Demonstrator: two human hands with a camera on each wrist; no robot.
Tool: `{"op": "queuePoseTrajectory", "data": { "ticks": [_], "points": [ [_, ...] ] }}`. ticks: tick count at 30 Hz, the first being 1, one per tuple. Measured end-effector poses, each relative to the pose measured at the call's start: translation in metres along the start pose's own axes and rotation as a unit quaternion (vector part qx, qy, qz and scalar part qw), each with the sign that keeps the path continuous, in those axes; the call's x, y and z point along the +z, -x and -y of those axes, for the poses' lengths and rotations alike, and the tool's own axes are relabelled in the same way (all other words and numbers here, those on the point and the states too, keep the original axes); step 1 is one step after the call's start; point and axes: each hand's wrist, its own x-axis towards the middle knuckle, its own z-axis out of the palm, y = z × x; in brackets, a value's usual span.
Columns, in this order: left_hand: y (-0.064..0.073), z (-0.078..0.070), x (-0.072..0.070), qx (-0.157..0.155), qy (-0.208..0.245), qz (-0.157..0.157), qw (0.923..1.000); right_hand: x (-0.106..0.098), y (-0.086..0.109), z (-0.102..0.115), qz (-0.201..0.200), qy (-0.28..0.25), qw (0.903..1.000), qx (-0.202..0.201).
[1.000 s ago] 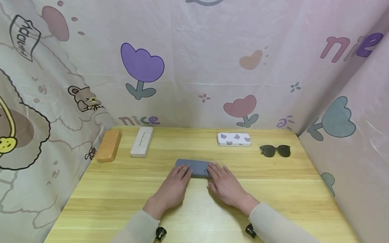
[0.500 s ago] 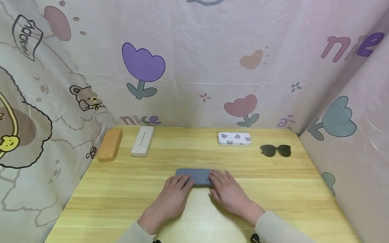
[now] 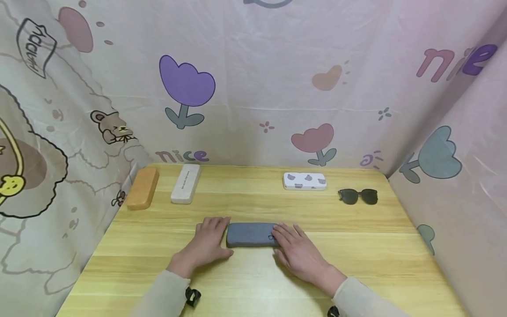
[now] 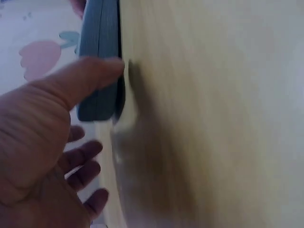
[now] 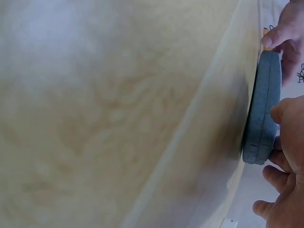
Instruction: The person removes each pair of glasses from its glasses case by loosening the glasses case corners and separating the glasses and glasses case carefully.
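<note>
A blue-grey glasses case (image 3: 249, 234) with a small glasses print near its right end lies closed at the middle of the table. My left hand (image 3: 203, 243) is spread beside its left end, thumb toward the near side and fingers toward the far side. In the left wrist view, that thumb (image 4: 95, 76) appears in front of the case (image 4: 99, 52), and the other fingers hang loose below. My right hand (image 3: 299, 253) lays its fairly straight fingers over the case's right end. The right wrist view has the right thumb (image 5: 280, 110) close by the case (image 5: 262, 109).
On the wooden table (image 3: 253, 290), an orange case (image 3: 143, 188) and a white lettered case (image 3: 185, 184) lie back left. A white case with a bear print (image 3: 304, 181) and dark sunglasses (image 3: 358, 196) are back right. Printed curtains (image 3: 245, 79) enclose the back and sides.
The glasses case has come nearer to me, with both hands on it at first. My left hand has since lifted off its top and moved left, spreading at the left end.
</note>
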Motion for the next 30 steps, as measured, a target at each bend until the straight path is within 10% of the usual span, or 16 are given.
{"op": "queuePoseTrajectory", "data": {
  "ticks": [30],
  "points": [
    [-0.025,0.006,0.001,0.022,-0.051,0.018,0.9983,0.003,-0.017,-0.002,-0.01,-0.049,0.9986,0.02]
  ]
}}
